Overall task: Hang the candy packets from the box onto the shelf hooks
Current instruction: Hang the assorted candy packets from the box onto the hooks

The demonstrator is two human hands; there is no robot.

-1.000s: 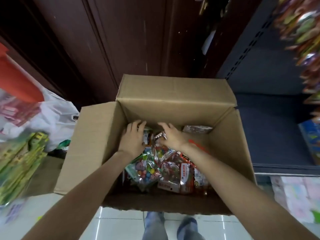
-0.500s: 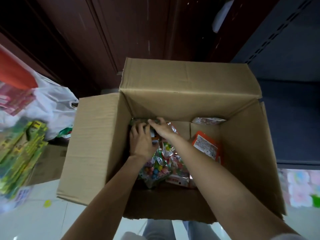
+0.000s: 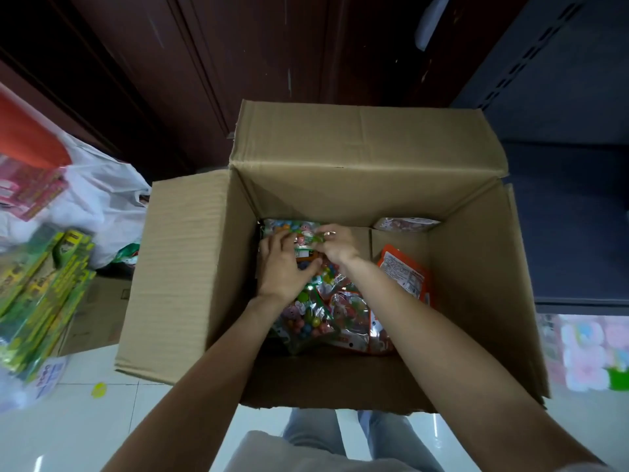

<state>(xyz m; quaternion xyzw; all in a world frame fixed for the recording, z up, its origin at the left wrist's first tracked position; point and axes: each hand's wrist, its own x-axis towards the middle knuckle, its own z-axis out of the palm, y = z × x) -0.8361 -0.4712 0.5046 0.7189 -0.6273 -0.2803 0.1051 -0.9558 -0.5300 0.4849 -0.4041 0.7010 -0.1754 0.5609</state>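
Both my arms are reaching down into the cardboard box [image 3: 340, 185], forearms angled inward so the wrists nearly meet over its far left corner. My left hand [image 3: 282, 267] lies palm-down, fingers spread and bent over the heap of candy packets [image 3: 313, 311], thumb pressing toward the middle. My right hand [image 3: 335, 243] is just beside it, knuckles up, fingertips curled and pinching the top edge of the candy packet [image 3: 303, 238] that lies against the box's far wall. So the right grip is grasping that packet; the left grip is clenched round the same packet from the other side, as far as I can make out.

The packets are crinkly clear plastic, glossy, stuffed with small round sweets in pink, green, blue and yellow. Toward the box's right wall an orange packet [image 3: 405, 277] leans tilted, flat and rectangular with printed text on it. Another pale packet [image 3: 405, 223] sits in the box's far right corner.

The box is plain brown corrugated board, flaps standing open, ridges showing on the left flap. Left of the box slumps a white plastic bag [image 3: 98, 206], soft and wrinkled, and beyond that green boxes [image 3: 41, 287] in a blurred stack. Under the box is a glossy white tiled floor [image 3: 68, 430].
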